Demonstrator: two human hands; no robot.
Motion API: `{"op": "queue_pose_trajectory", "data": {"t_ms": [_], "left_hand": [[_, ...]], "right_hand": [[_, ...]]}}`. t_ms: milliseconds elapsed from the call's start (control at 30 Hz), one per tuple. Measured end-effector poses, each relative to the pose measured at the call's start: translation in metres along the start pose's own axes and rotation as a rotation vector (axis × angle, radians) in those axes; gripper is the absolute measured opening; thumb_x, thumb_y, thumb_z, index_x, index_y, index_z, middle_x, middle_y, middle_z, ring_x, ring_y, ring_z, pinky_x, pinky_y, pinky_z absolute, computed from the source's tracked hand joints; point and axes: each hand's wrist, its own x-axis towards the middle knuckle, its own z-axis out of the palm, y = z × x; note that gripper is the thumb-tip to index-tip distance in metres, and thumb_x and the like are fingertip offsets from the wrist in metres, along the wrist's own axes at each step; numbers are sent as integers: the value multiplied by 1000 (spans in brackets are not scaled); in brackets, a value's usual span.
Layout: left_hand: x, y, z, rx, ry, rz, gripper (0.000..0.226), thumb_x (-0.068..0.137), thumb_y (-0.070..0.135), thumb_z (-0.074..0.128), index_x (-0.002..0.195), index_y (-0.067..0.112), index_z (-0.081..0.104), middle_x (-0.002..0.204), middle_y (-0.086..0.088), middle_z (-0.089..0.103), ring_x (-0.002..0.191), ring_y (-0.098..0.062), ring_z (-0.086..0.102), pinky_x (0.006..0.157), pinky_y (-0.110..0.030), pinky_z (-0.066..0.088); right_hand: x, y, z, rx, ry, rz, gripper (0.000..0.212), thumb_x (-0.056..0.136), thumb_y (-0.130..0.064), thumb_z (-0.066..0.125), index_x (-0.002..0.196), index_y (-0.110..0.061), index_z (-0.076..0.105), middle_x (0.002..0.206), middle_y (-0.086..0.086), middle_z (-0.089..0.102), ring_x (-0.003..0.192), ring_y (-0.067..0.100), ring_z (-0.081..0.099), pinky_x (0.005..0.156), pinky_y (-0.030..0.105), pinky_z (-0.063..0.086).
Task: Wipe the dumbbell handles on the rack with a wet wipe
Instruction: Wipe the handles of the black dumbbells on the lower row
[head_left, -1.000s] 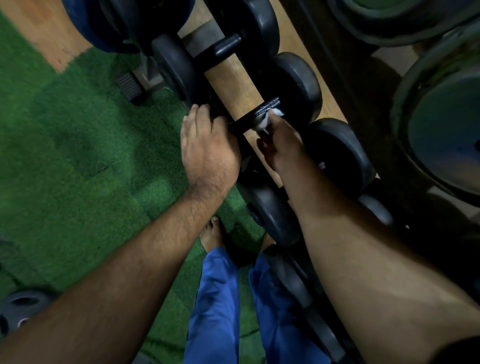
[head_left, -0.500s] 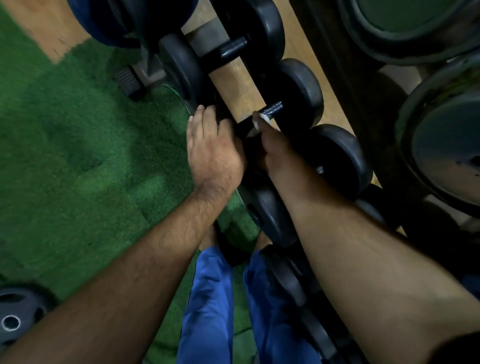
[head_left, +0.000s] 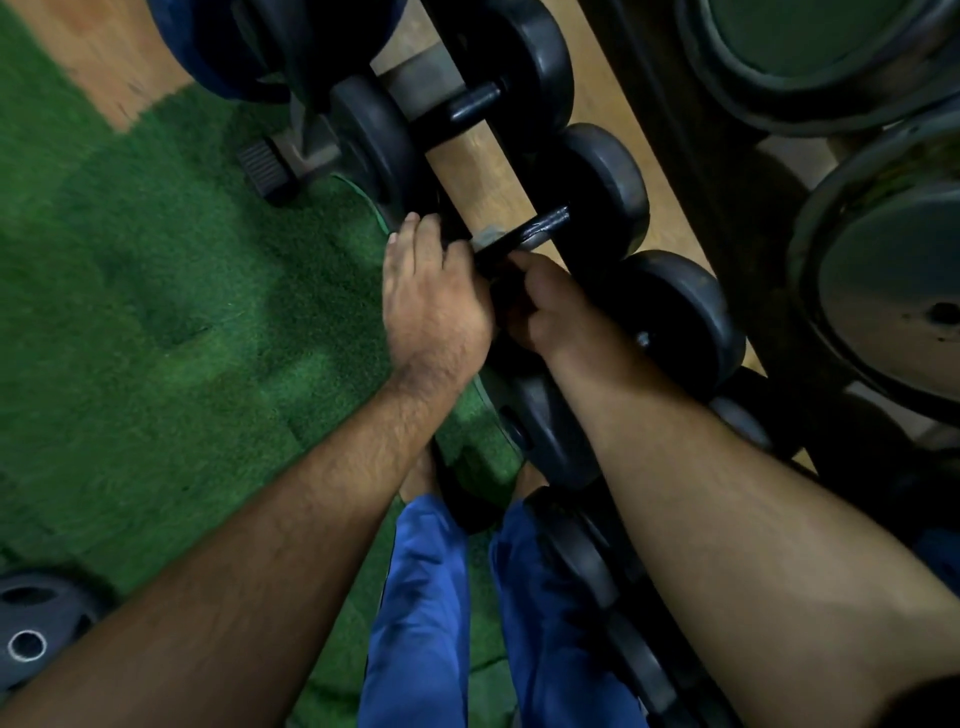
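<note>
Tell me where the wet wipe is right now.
In the head view, the wet wipe shows as a pale scrap on the near end of the dumbbell handle, upper centre, just beyond the left hand and the right hand.
</note>
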Motion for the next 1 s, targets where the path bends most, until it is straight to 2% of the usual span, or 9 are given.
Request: {"op": "queue_pose_trajectory", "data": {"t_ms": [133, 233, 333, 467, 600, 700, 833, 933, 1000], "left_hand": [[0, -1, -2, -4, -20, 1, 20, 85, 9, 51, 97, 2, 66, 137, -22, 53, 139, -37, 40, 120, -48, 26], [1, -1, -4, -10, -36, 3, 23, 86, 11, 49, 99, 3, 66, 137, -22, 53, 138, -37, 41, 119, -49, 27], [2, -1, -7, -25, -38, 7, 25, 87, 12, 48, 99, 2, 67, 137, -23, 53, 138, -38, 41, 119, -50, 27], [1, -1, -9, -20, -80, -2, 25, 86, 9, 48, 100, 4, 68, 141, -22, 50, 141, -36, 37, 120, -49, 24], [3, 2, -9, 17, -81, -27, 23, 86, 9, 51, 100, 3, 68, 140, -22, 50, 141, -37, 37, 121, -47, 24], [4, 4, -11, 42, -115, -26, 24, 85, 7, 52, 103, 2, 67, 141, -23, 49, 142, -37, 35, 122, -47, 22], [12, 5, -12, 107, -165, 54, 26, 85, 15, 57, 108, 7, 67, 138, -17, 53, 143, -34, 34, 123, -45, 18], [20, 7, -9, 142, -213, 71, 29, 88, 21, 54, 110, 11, 69, 130, -12, 59, 141, -32, 36, 123, -43, 16], [22, 7, -9, 164, -235, 67, 30, 85, 22, 55, 108, 13, 71, 123, -10, 62, 137, -33, 40, 123, -43, 17]], "right_hand": [[5, -14, -9, -111, 118, 7, 16, 91, -11, 55, 79, -4, 64, 71, 14, 61, 67, 27, 60, 65, 32, 50], [-2, -6, 5, -149, 141, -36, 12, 90, -14, 60, 87, -5, 67, 68, 11, 64, 65, 24, 62, 57, 27, 48], [-3, 3, 7, -157, 110, 3, 16, 96, -15, 59, 106, -6, 67, 84, 12, 66, 75, 24, 64, 63, 29, 52], [-2, -18, -4, -108, 225, 36, 36, 106, -18, 41, 77, -3, 57, 47, 9, 58, 38, 16, 57, 39, 22, 48], [-7, -7, 3, -224, 168, -5, 18, 99, -13, 53, 88, -5, 64, 73, 11, 65, 59, 22, 62, 50, 25, 49], [-14, -9, -2, -208, 72, 65, 18, 102, -12, 48, 90, -7, 61, 71, 9, 63, 54, 18, 62, 42, 22, 51], [-4, -29, -24, -91, 129, 0, 21, 102, -13, 48, 83, -7, 54, 55, 7, 61, 40, 13, 58, 38, 19, 48], [4, -31, -30, -46, 195, -101, 15, 96, 1, 49, 87, -10, 52, 81, 6, 60, 54, 10, 63, 45, 19, 51], [5, -27, -28, 51, 243, -98, 14, 96, -1, 51, 86, -8, 56, 80, 10, 59, 56, 16, 62, 41, 21, 50]]}}
